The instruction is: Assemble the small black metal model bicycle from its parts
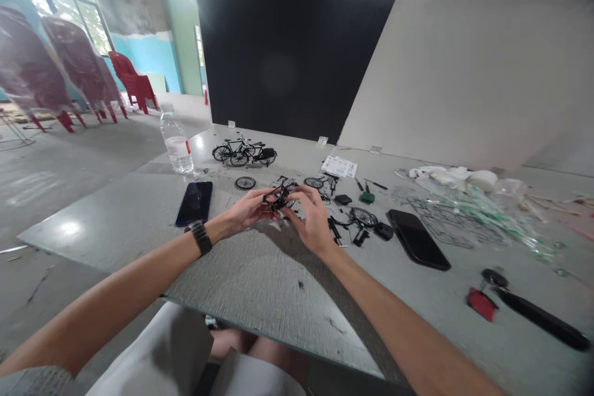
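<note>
Between my two hands, just above the table, is a partly built black model bicycle (281, 197). My left hand (253, 207) grips it from the left, fingers closed around its dark frame. From the right my right hand (310, 215) pinches it with thumb and fingers near a wheel; the fingers cover part of the model. A loose black model wheel (245, 183) lies beyond my left hand. To the right of my right hand are another spoked wheel (363, 217) and several small black parts (361, 237).
Two assembled model bicycles (239, 151) stand at the back, near a water bottle (179, 142). Phones lie left (193, 203) and right (417, 238). An instruction sheet (339, 166), plastic part frames (445, 221), and a black-handled tool (541, 315) are on the table (241, 281). A black panel (288, 62) stands behind.
</note>
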{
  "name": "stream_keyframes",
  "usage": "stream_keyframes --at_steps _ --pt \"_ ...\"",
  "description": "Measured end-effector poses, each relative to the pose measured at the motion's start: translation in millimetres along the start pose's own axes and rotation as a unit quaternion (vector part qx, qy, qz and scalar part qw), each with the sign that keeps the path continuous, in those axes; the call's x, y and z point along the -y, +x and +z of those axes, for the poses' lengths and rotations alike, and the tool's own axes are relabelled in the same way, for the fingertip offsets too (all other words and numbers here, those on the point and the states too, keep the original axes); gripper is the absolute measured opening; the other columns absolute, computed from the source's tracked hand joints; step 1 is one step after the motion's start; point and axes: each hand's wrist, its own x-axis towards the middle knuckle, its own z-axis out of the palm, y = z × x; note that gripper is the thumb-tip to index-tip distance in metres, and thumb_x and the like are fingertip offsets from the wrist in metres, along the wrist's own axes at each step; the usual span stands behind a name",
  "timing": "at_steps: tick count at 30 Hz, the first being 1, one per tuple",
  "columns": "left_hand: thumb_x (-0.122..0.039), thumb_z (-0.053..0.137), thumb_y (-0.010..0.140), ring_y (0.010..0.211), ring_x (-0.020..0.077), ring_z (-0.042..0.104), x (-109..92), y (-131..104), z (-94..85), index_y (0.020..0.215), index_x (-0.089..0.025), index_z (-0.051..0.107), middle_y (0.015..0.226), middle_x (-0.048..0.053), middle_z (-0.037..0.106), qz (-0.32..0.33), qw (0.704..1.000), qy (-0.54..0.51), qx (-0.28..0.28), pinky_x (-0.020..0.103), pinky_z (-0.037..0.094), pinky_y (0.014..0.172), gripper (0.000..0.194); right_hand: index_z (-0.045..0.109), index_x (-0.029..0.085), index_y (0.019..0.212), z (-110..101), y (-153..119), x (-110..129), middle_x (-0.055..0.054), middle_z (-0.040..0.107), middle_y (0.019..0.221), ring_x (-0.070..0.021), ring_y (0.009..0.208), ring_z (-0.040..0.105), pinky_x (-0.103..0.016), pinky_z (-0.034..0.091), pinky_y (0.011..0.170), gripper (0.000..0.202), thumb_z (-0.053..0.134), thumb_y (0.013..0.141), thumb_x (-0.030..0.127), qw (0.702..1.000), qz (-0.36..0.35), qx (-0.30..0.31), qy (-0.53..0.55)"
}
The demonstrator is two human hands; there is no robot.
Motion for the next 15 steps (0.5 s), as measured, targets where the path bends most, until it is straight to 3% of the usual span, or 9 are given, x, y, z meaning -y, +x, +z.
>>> stream_keyframes --at_steps 9,15 --pt "-0.021 0.070 0.085 0.073 0.0165 0.068 -2.0 -1.1 3.9 0.112 -0.015 0.073 0.092 0.009 0.073 -0.024 0.997 -0.054 -0.042 0.032 0.057 0.072 0.028 0.064 0.024 0.105 3.9 -0.3 1.6 -0.012 0.053 0.118 -0.0267 0.114 0.060 -0.043 0.052 0.101 0.020 0.066 0.093 0.041 0.999 0.020 -0.016 0.020" --pt "-0.011 0.063 0.082 0.080 0.0165 0.068 -4.3 -1.3 6.8 0.114 -0.016 0.074 0.109 0.011 0.073 -0.036 0.996 -0.052 -0.065 0.030 0.057 0.071 0.034 0.063 0.024 0.109 4.7 -3.2 2.1 -0.011 0.052 0.123 -0.0254 0.109 0.062 -0.040 0.054 0.094 0.022 0.065 0.094 0.039 0.998 0.052 -0.017 0.030"
